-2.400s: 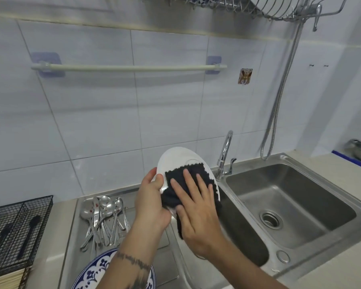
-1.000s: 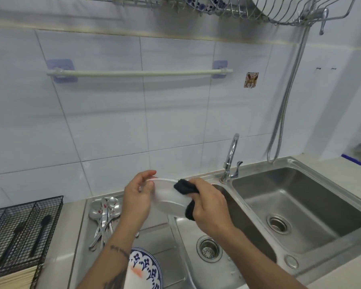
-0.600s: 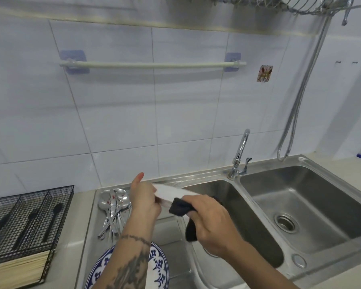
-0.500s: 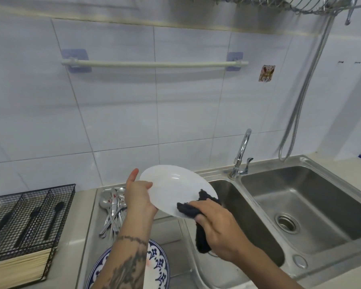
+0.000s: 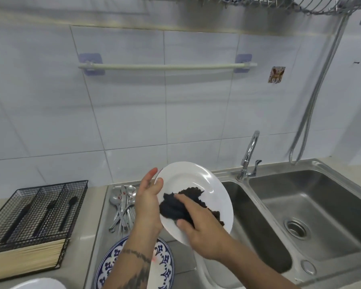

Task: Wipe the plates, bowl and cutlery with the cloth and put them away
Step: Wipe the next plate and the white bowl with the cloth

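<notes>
A black wire caddy (image 5: 38, 213) is sitting on the counter (image 5: 92, 197) left of the sink (image 5: 313, 207), holding dark utensils in its compartments and pale sticks along its near side. Loose cutlery (image 5: 122, 207) is lying on the drainboard just left of the sink's basins. A blue-patterned plate (image 5: 165, 265) is lying on the drainboard nearer the camera, partly hidden by the left forearm. The left hand (image 5: 148, 203) is gripping the left rim of a white plate (image 5: 198, 184), thumb over the front edge, holding it tilted above the sink's left basin. The right hand (image 5: 204, 232) is clutching a black cloth (image 5: 181, 205) with curled fingers and pressing it against the plate's face. A tap (image 5: 249, 155) is standing behind the sink's divider. A wire rack (image 5: 279, 3) is hanging above the sink.
</notes>
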The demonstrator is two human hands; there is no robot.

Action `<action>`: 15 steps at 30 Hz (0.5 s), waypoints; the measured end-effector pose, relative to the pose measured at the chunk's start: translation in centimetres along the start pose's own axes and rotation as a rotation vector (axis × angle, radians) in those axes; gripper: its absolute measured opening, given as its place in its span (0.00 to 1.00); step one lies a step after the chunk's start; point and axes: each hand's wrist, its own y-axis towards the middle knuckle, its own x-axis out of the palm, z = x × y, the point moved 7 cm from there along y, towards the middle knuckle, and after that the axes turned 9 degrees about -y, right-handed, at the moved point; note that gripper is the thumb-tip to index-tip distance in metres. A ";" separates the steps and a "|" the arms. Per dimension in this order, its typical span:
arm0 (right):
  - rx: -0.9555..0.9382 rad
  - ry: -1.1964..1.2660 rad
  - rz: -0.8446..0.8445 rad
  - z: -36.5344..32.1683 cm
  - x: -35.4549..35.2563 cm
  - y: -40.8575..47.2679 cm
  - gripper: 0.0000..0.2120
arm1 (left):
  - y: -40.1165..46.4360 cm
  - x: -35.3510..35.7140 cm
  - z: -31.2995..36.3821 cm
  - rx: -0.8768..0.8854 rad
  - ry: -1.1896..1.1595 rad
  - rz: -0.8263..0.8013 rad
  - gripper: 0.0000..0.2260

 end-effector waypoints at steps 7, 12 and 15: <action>0.038 -0.358 -0.049 1.6 1.7 2.4 0.29 | -1.4 -3.2 1.3 0.101 0.033 0.078 0.14; -0.246 -0.281 -0.180 -1.2 4.6 0.9 0.29 | -4.2 -4.5 4.0 0.323 0.202 0.218 0.16; -0.202 -0.319 -0.176 0.6 4.8 1.1 0.27 | -5.9 -5.6 4.3 0.372 0.269 0.321 0.18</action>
